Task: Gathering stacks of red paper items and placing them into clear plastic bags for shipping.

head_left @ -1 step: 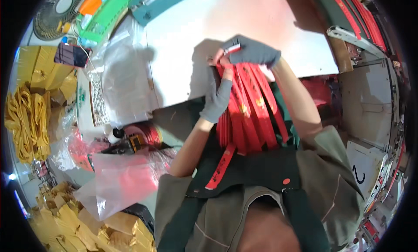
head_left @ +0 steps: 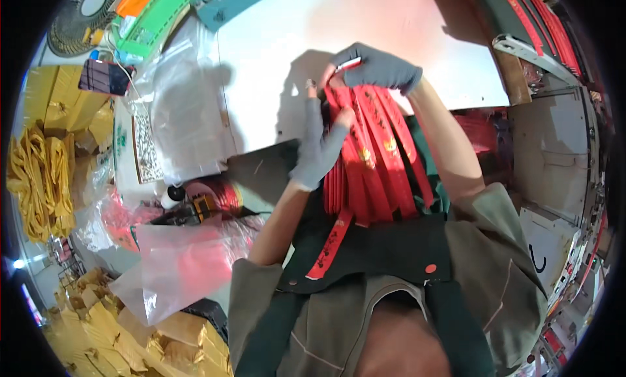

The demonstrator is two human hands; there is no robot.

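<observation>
A bunch of long red ribbons [head_left: 375,159] with dark and gold markings hangs in front of my dark apron [head_left: 385,250]. In a grey fingerless glove, my right hand [head_left: 375,67] is closed on their upper ends. A small white and red piece shows at that hand's fingers; its kind I cannot make out. My left hand [head_left: 318,142], gloved alike, is beside the bunch's left edge, fingers stretched upward and apart from the thumb. The left thumb lies against the ribbons. One ribbon end [head_left: 329,246] sticks out lower left across the apron.
Beyond my hands is a white table [head_left: 261,84], with clear plastic bags [head_left: 189,116] on its left. A phone [head_left: 106,77], a green basket [head_left: 156,25] and a fan [head_left: 85,15] are at the far left. Yellow wrapped bundles [head_left: 45,175] stand left; more red strips [head_left: 551,28] hang far right.
My left hand has shifted slightly left and its fingers have opened away from the ribbon tops. The right hand has barely moved and keeps its hold.
</observation>
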